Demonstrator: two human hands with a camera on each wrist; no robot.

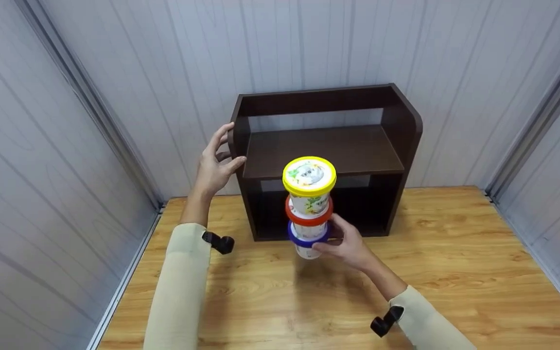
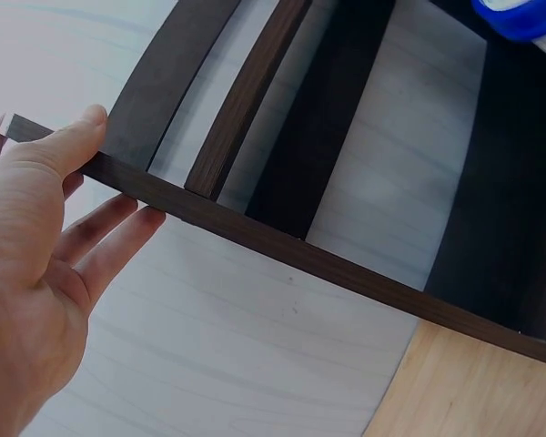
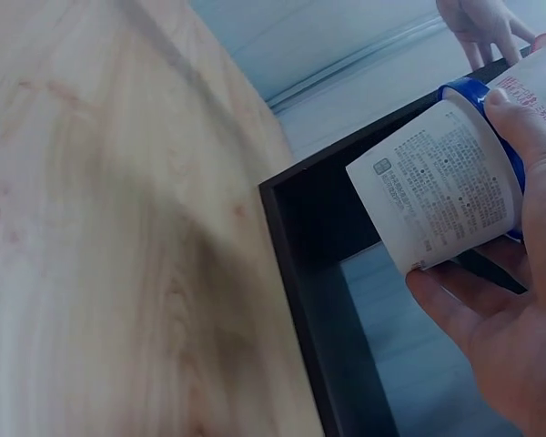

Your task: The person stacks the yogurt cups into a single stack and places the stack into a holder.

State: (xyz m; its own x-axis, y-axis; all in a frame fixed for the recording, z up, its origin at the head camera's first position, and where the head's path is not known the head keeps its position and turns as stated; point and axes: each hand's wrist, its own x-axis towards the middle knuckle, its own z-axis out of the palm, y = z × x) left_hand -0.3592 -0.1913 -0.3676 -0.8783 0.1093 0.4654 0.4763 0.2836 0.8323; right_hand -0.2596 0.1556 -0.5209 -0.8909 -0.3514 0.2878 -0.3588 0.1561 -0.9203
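Observation:
Three white tubs stand stacked in front of a dark brown two-tier shelf (image 1: 323, 148). The top tub has a yellow lid (image 1: 309, 176), the middle one a red lid (image 1: 310, 221), the bottom one a blue lid (image 1: 304, 241). My right hand (image 1: 350, 248) grips the bottom tub (image 3: 437, 187) from the right, thumb near its blue lid and fingers under the far side. This holds the stack above the wooden surface. With my left hand (image 1: 214, 167) I grip the shelf's left side panel (image 2: 291, 259), thumb on the inner side and fingers outside.
The shelf stands on a wood-grain surface (image 1: 455, 253), its back close to a pale panelled wall (image 1: 299, 43). Similar walls rise at left and right, with metal strips (image 1: 90, 102) along the corners. An open lower compartment (image 1: 358, 206) lies behind the tubs.

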